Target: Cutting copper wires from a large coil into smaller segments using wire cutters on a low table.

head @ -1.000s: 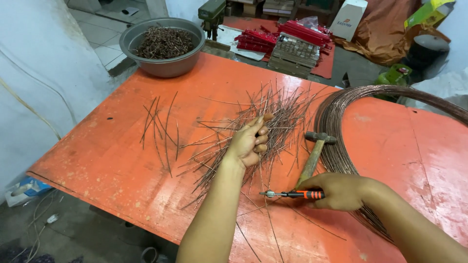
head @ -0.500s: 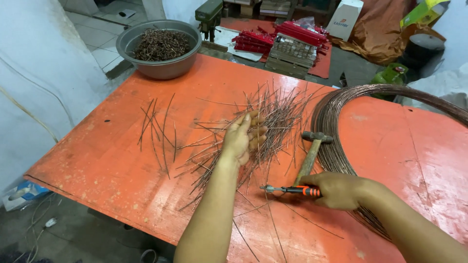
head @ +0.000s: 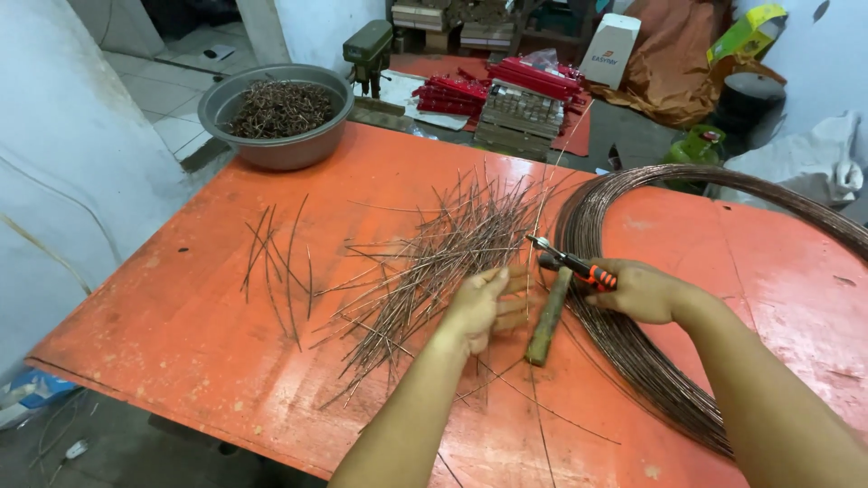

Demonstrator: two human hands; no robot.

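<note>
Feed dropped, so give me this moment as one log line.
left hand: open, on cut wires | right hand: holds pliers | hammer: lying between hands | wire coil: on table

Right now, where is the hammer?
In the head view, the hammer lies on the orange table right of centre, between the left hand and the right hand, just inside the wire coil.

A grey basin (head: 276,145) holds perhaps wire scraps; green drill press (head: 369,50) behind.
</note>
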